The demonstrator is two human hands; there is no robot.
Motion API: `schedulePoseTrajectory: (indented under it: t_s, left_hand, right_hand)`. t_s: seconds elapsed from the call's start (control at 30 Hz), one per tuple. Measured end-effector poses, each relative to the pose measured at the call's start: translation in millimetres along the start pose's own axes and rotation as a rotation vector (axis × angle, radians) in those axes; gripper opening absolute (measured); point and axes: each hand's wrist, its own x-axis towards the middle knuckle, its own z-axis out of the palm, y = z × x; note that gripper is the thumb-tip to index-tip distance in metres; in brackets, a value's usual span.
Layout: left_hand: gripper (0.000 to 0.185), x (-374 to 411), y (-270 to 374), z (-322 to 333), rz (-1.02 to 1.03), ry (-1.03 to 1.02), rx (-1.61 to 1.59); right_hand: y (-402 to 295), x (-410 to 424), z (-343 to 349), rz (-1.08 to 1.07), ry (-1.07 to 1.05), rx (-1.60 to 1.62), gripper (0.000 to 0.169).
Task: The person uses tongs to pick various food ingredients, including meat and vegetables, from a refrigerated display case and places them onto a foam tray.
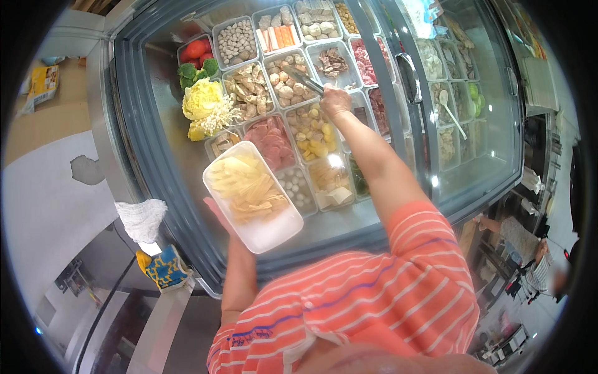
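My left hand (220,216) supports a white plastic container (265,237) from below and the side, most of the fingers hidden beneath it. Inside lie pale yellow slices (233,170) and tan folded strips (257,201). Stretched out over the open chest, my right hand (335,100) grips what look like metal tongs (302,80). Their tips are over a tub of round, ball-shaped pieces (284,86). Just beyond is a tub of dark brown pieces (332,63). Nearer to me are tubs of yellow and pale pieces (315,135) and pink meat slices (270,140).
The chest's glass lid (467,89) covers its right side, with a metal handle (410,77). Yellow cabbage (203,100), broccoli (196,72) and tomatoes (196,49) fill the left end. A white cloth (140,219) and patterned fabric (167,269) lie by the frame. Another person (537,266) is at far right.
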Motion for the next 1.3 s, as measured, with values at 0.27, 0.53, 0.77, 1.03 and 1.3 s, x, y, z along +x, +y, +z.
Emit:
schedulePoseTrajectory:
  t_s: [0.27, 0.53, 0.77, 1.03, 1.3]
  left_hand:
    - [0.093, -5.3, 0.6, -13.8, -0.013, -0.022, -0.013]
    - [0.089, -22.2, 11.7, -14.2, 0.011, -0.073, -0.009]
    - [0.090, -36.8, 15.2, -4.9, 0.021, -0.208, 0.053]
    - [0.091, -89.6, -37.6, 68.2, -0.187, -0.450, 0.073]
    - [0.085, -142.6, -166.1, 145.3, -0.378, -0.692, 0.276]
  right_hand:
    - [-1.2, -13.7, -43.6, -0.144, 0.275, 0.016, 0.009]
    - [-4.2, -67.8, -40.0, -0.382, 0.651, 0.171, 0.016]
    - [-22.2, -203.5, -147.8, -0.548, 0.646, 0.371, 0.021]
    - [65.2, -392.8, -232.8, -0.418, 0.570, 0.261, 0.023]
    - [226.7, -526.9, -221.6, -0.039, 0.765, 0.172, 0.022]
